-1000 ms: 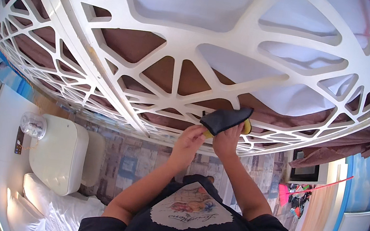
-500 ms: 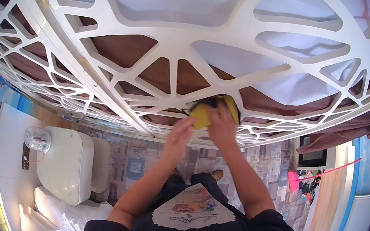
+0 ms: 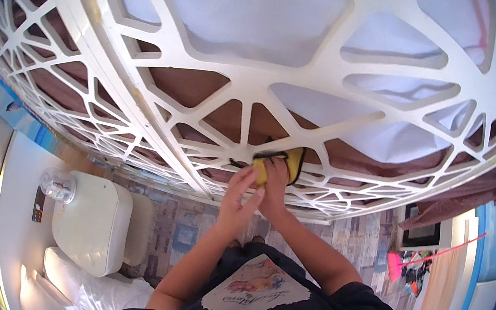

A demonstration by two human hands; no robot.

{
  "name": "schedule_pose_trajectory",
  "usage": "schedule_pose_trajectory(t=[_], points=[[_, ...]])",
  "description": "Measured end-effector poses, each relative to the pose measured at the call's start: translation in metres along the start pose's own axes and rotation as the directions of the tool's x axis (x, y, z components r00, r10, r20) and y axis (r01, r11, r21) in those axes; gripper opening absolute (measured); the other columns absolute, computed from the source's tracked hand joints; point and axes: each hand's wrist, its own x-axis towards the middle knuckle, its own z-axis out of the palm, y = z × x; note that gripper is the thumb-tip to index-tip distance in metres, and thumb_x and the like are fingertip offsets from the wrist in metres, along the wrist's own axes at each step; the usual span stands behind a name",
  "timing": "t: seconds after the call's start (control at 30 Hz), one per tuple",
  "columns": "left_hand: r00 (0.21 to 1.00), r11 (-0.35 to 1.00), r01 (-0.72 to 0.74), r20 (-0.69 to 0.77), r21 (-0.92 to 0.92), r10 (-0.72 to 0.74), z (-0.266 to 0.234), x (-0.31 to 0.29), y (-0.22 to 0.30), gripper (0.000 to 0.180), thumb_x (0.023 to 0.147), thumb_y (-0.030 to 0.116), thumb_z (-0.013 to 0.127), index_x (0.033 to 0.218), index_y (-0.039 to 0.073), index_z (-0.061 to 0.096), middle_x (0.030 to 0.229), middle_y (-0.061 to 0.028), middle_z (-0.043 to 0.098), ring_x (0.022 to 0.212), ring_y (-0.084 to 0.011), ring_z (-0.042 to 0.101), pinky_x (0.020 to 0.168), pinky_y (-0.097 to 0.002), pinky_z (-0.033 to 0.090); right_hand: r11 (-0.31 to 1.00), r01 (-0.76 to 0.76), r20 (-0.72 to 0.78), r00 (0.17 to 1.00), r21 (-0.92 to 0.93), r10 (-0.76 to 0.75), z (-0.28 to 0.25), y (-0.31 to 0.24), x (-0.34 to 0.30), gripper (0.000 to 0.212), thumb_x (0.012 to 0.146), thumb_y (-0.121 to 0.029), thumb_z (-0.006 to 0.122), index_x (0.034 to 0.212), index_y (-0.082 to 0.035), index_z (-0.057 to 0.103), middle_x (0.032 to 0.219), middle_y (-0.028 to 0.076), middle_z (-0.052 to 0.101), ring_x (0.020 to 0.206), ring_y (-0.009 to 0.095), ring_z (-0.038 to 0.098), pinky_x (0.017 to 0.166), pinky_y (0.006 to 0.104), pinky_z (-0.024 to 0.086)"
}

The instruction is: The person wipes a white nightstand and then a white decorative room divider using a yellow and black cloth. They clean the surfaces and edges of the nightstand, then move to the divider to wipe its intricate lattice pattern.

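A yellow cloth with black edging [image 3: 294,166] lies bunched against the white lattice screen [image 3: 252,79], just right of a spot where several thin bars meet. My right hand [image 3: 275,187] presses it there, fingers bent over the yellow fabric. Close beside it on the left, my left hand [image 3: 237,199] is raised with its thumb and fingers apart. Its fingertips are at the cloth's left edge; whether they touch it I cannot tell. Part of the cloth is hidden under my right hand.
Behind the lattice hang white fabric [image 3: 255,16] and brown fabric [image 3: 188,86]. To the left stand a cream rounded stool [image 3: 93,222] and a clear round container [image 3: 58,185]. A pink broom [image 3: 394,266] and a dark-fronted box [image 3: 421,233] are at right, above patterned flooring [image 3: 336,247].
My right hand and the cloth have shifted left along the lattice, closer to my left hand. My left fingers, earlier at the cloth's lower corner, are now spread. The whole view has tilted slightly.
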Motion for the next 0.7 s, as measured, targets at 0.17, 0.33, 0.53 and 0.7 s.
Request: schedule_pose_trajectory(t=[0.17, 0.33, 0.53, 0.7], points=[[0.962, 0.97, -0.235, 0.156, 0.061, 0.224, 0.0, 0.008, 0.056, 0.043, 0.09, 0.009, 0.064, 0.131, -0.001, 0.057, 0.133, -0.0198, 0.053, 0.12, -0.0304, 0.054, 0.103, -0.0366, 0.041, 0.946, -0.057, -0.059, 0.995, 0.318, 0.08, -0.016, 0.009, -0.016, 0.045, 0.089, -0.014, 0.063, 0.129, 0.002, 0.051, 0.14, 0.025, 0.043, 0.136, 0.046, 0.033, 0.113, 0.0565, 0.024], [0.972, 0.943, -0.222, -0.019, 0.247, 0.234, -0.005, 0.014, 0.062, 0.05, 0.088, 0.01, 0.065, 0.134, -0.003, 0.054, 0.136, -0.021, 0.05, 0.123, -0.0328, 0.051, 0.104, -0.0389, 0.04, 0.805, 0.348, 0.079, 0.931, -0.481, -0.355, -0.048, -0.012, 0.05, 0.045, 0.088, -0.018, 0.058, 0.129, -0.001, 0.056, 0.141, 0.019, 0.043, 0.143, 0.045, 0.02, 0.115, 0.0561, 0.021], [0.983, 0.94, -0.087, -0.122, 0.331, 0.134, 0.011, 0.014, 0.029, 0.051, 0.09, 0.011, 0.064, 0.138, -0.002, 0.051, 0.139, -0.0199, 0.046, 0.126, -0.0317, 0.05, 0.106, -0.0382, 0.04, 0.813, 0.24, 0.165, 0.97, -0.53, -0.179, -0.037, -0.038, 0.053, 0.055, 0.088, -0.02, 0.055, 0.139, -0.002, 0.049, 0.145, 0.017, 0.038, 0.144, 0.047, 0.014, 0.117, 0.0575, 0.02], [0.973, 0.963, -0.009, -0.219, 0.269, 0.071, 0.011, 0.011, 0.026, 0.048, 0.091, 0.011, 0.064, 0.136, -0.001, 0.053, 0.138, -0.018, 0.048, 0.127, -0.0289, 0.05, 0.107, -0.0369, 0.04, 0.791, 0.336, 0.373, 0.916, -0.512, -0.147, -0.03, -0.043, 0.049, 0.056, 0.089, -0.023, 0.053, 0.138, 0.001, 0.048, 0.147, 0.019, 0.039, 0.148, 0.042, 0.012, 0.118, 0.0557, 0.011]])
